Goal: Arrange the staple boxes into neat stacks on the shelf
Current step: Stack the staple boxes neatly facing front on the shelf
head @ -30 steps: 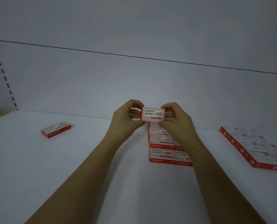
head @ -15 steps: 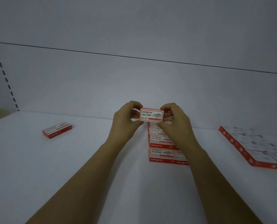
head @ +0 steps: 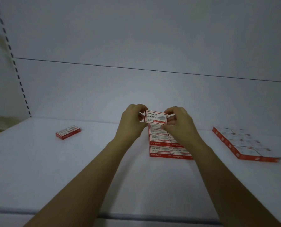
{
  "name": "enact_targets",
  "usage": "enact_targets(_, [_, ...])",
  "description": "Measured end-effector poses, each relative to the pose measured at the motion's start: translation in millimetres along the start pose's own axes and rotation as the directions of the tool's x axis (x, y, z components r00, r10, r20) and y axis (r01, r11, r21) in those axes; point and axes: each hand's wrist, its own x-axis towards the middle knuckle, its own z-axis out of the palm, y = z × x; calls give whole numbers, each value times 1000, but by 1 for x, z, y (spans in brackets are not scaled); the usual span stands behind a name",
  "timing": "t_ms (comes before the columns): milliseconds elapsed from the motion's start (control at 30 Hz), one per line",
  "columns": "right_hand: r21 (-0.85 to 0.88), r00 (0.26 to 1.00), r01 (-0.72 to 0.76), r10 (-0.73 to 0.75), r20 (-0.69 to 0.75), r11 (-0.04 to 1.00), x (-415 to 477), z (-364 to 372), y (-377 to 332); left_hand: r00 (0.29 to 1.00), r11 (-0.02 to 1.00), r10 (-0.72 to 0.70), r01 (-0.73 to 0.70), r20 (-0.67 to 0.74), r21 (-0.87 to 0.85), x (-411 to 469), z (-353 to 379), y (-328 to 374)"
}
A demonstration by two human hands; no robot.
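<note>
The left hand (head: 130,123) and right hand (head: 180,126) still pinch the staple box (head: 156,117) by its short ends, fingers (head: 170,112) curled round it. It is just above the central stack (head: 159,141) on the shelf (head: 71,169). Its printed face has tipped slightly more toward the camera than half a second ago. The loose box (head: 68,132) at left has stayed put.

Red-and-white staple box (head: 156,117) aloft above stacked boxes (head: 159,138); lone box (head: 68,132) left, flat group (head: 242,142) right.

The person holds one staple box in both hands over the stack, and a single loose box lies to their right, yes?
No: the head view shows the loose box lying to their left. The left hand and right hand do hold a staple box over the stack.
</note>
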Motion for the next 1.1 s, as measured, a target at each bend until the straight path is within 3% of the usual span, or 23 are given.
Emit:
enact_targets(267, [-171,958,-117,157,242,978,-28,-23,13,953,996,-84,70,291,59,-36,11,5])
enact_targets(400, [-151,937,-198,233,260,968,-40,-12,22,916,986,-164,148,367,72,-50,22,-3])
enact_targets(600, [-82,937,-265,276,212,961,-46,-2,28,907,983,-179,149,381,107,-54,27,-3])
enact_targets(733, [-171,942,-229,263,211,958,-46,-2,25,912,979,-171,113,373,172,-57,31,-3])
enact_targets(867, [-363,919,-131,251,305,922,-41,-8,8,873,954,-233,121,429,273,-53,26,1])
enact_targets(1100, [-375,934,63,78,347,925,-18,12,-31,871,890,-312,127,380,439,-41,-39,-34])
